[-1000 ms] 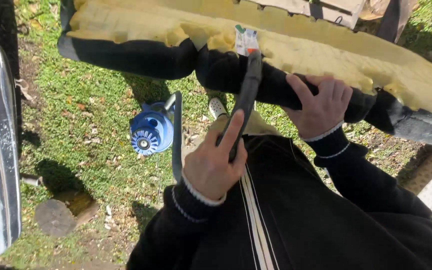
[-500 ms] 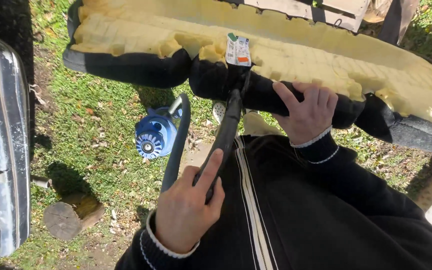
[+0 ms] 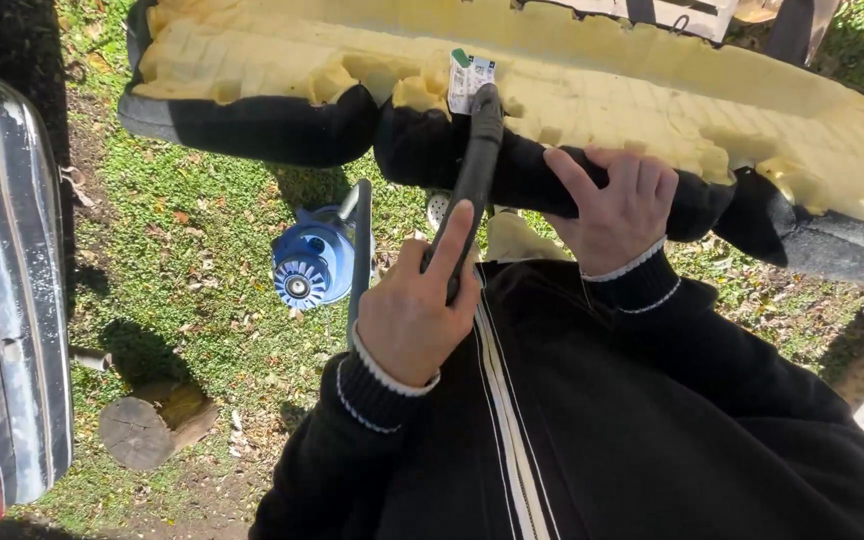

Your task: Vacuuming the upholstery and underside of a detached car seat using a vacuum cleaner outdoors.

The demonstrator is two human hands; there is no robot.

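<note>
Left hand (image 3: 414,315) wraps the black vacuum nozzle (image 3: 472,170) low on its shaft, index finger extended along it; the tip rests on the far yellow foam seat cushion (image 3: 652,90). Right hand (image 3: 617,205), fingers pressed together, clamps the cushion's black fabric edge (image 3: 432,150). Nozzle looks rigid and light; foam soft, likely crumbly, so best held by the fabric edge.
</note>
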